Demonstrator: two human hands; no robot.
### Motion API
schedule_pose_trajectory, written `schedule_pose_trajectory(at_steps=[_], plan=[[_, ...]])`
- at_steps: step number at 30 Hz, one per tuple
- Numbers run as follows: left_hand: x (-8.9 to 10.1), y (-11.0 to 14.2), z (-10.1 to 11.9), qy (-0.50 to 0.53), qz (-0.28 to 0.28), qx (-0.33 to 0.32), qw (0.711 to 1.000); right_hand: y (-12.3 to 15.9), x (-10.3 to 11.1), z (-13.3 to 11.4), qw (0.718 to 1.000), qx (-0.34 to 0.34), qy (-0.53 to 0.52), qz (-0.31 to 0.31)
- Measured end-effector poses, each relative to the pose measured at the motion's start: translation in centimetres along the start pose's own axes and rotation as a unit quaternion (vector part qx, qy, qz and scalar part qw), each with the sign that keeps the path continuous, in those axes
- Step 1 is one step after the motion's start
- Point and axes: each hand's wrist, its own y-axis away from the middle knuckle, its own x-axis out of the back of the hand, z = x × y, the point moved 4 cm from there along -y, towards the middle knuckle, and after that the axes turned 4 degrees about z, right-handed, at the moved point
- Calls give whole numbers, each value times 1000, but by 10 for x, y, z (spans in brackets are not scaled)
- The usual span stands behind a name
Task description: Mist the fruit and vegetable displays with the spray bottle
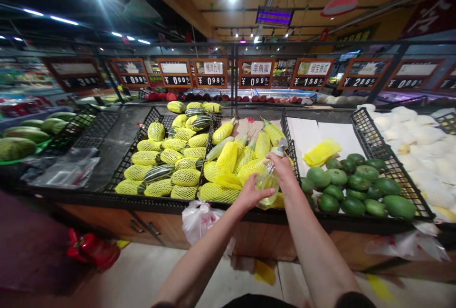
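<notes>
Over the front of the middle crate, my right hand (282, 168) is closed around the neck of a clear spray bottle (267, 183) with a pale nozzle on top. Lower down, my left hand (253, 195) grips the bottle's body, its thumb lying across the front. The bottle leans slightly to the right. Behind and beneath it lie long melons in yellow foam nets (228, 156), with a loose yellow foam net (228, 179) on top of them. A few pale green melons (220, 149) there are bare.
To the left, a black crate (123, 168) holds netted, striped melons (159, 172). Dark green melons (358, 183) and yellow nets (322, 151) fill part of the right crate. A plastic bag (199, 222) hangs at the stand's front. A red fire extinguisher (94, 249) is on the floor.
</notes>
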Motion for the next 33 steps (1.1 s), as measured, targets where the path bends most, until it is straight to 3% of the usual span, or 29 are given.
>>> schedule_pose_trajectory(at_steps=[5,7,9,11,14,17,21,25,29,33], plan=[[64,32,6,-3,139,-2,990,32,-94,-3,991,12,9,-134],[86,45,7,-14,186,-2,983,46,-121,-1,984,15,14,-175],[101,57,10,-27,214,-3,976,58,-136,1,979,18,18,-203],[105,66,12,-37,223,-6,974,66,-135,5,977,18,19,-213],[91,77,13,-46,201,-5,979,72,-107,11,981,18,-3,-192],[61,88,1,-60,130,-6,990,77,-57,19,989,18,-32,-145],[12,102,-35,-43,49,-5,998,85,16,34,995,6,-36,-90],[-31,119,-71,-33,16,0,999,94,72,51,998,-5,-27,-59],[-56,136,-91,-1,12,4,1000,102,99,70,997,-29,-7,-73],[-58,151,-103,39,43,16,998,107,103,95,990,-43,29,-130]])
